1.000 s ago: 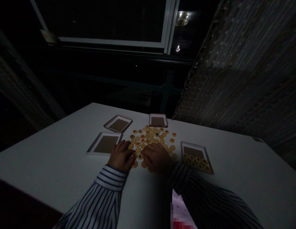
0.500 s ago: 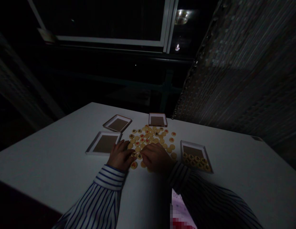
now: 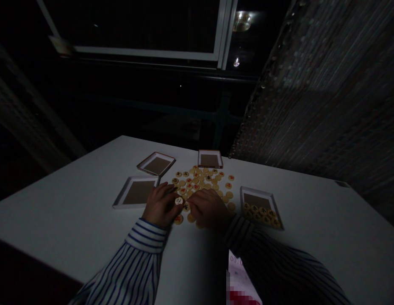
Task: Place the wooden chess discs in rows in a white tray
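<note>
Many round wooden Chinese chess pieces (image 3: 201, 185) lie loosely spread on the white table, some with red or black characters up, others blank side up. My left hand (image 3: 160, 205) pinches a black-marked Chinese chess piece (image 3: 178, 201) between thumb and fingers, its face bright and tilted up. Close beside it, my right hand (image 3: 209, 207) is bent over the pieces with its fingers curled together; whether anything is in them is hidden. Another black-marked piece (image 3: 186, 206) lies by its fingertips. A red-marked piece (image 3: 178, 219) rests just below my left thumb.
At the right, a shallow box (image 3: 258, 199) holds several black-marked pieces in rows. Other shallow boxes stand at left (image 3: 120, 198), back left (image 3: 156, 163) and back (image 3: 210, 159). A lit phone screen (image 3: 240, 275) shows under my right forearm. A bead curtain (image 3: 311, 97) hangs at the right.
The black-marked piece at my left hand has come up off the table and tilted toward me between thumb and fingers. My right hand has barely moved.
</note>
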